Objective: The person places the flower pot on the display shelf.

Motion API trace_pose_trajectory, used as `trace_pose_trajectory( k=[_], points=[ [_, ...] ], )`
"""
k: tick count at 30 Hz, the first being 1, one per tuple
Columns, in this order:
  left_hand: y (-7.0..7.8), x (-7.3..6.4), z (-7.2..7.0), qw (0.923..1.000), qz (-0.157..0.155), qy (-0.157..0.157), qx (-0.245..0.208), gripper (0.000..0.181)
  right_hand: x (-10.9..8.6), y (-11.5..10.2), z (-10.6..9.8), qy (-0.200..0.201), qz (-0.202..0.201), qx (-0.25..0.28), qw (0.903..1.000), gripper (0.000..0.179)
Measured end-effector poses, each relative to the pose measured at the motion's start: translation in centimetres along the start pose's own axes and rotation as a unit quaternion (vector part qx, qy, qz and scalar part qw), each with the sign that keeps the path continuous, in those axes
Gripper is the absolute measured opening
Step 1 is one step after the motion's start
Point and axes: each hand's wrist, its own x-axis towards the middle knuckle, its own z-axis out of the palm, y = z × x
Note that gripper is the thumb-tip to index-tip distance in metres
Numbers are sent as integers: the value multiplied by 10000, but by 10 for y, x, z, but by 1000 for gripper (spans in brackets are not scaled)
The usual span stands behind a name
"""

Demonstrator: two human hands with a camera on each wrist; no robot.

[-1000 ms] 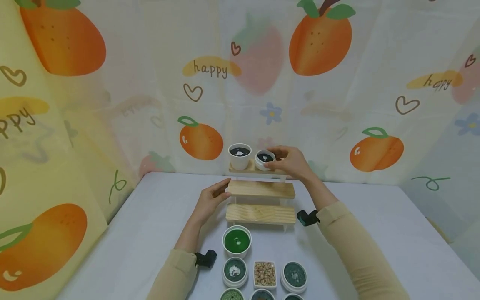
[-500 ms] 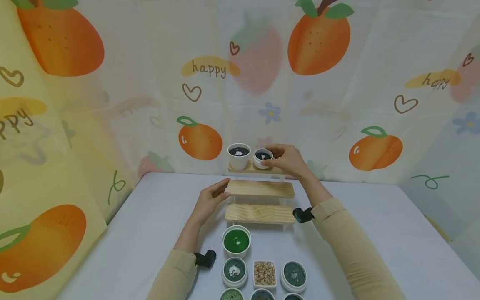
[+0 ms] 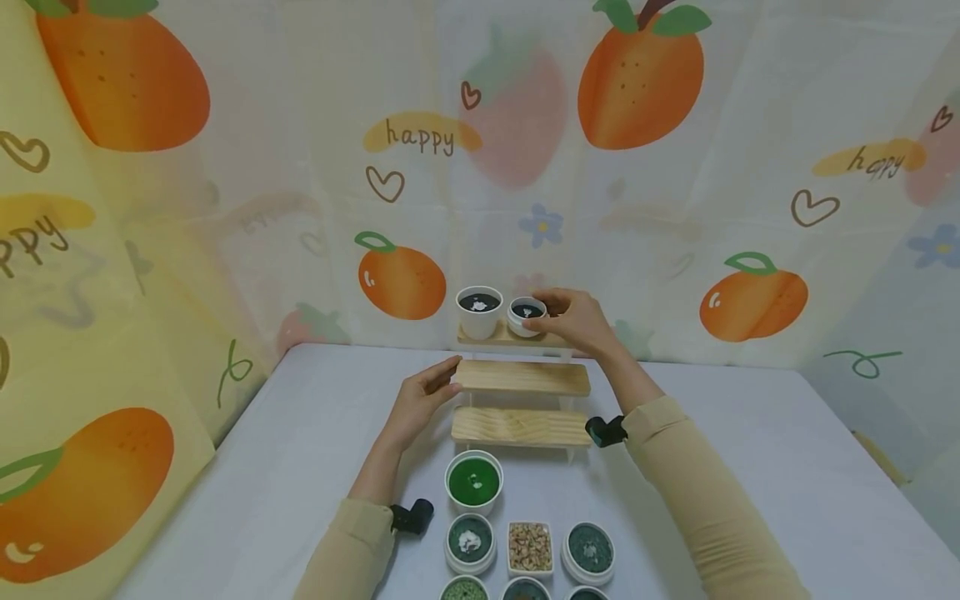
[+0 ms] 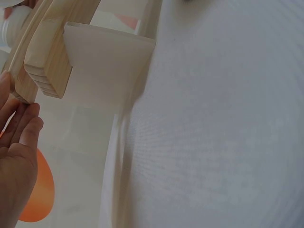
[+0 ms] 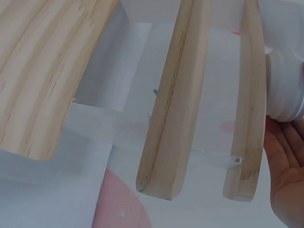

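At the back stands a three-tier display stand with wooden planks. My right hand (image 3: pixel 581 321) pinches a small white jar (image 3: pixel 516 327) with dark contents between thumb and fingers, at the top plank (image 3: pixel 487 340). Immediately left of the jar, on that same plank, is a taller white cup (image 3: pixel 478 323) with dark contents. My left hand (image 3: pixel 420 404) touches the left end of the middle plank (image 3: pixel 525 378) with its fingers extended. In the right wrist view the white jar (image 5: pixel 284 88) sits against the plank (image 5: pixel 251 109), with fingers around its lower side.
In front of the stand's lowest plank (image 3: pixel 521 427) is a white cup with green contents (image 3: pixel 474 482). Nearer are a jar with white topping (image 3: pixel 470 540), a square dish of chopped bits (image 3: pixel 529 547), a dark green jar (image 3: pixel 589 550) and several partly cut-off containers.
My right hand has shifted slightly left with the small jar, bringing it nearer the taller cup; over the last half second it holds nearly still. The left hand has not moved.
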Motion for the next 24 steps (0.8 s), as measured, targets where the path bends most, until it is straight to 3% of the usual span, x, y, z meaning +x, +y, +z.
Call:
trace_pose_trajectory(
  k=[17,20,24],
  points=[
    [-1,-3,-1,9999,133,42,31,50,-1,2,2,-33,-73,6,10000,66],
    [-1,-3,0,9999,132,24,28,51,-3,2,2,152,-116,47,9998,66],
    [-1,-3,0,9999,149,15,40,51,-6,2,0,687,-339,358,9964,64]
  ],
)
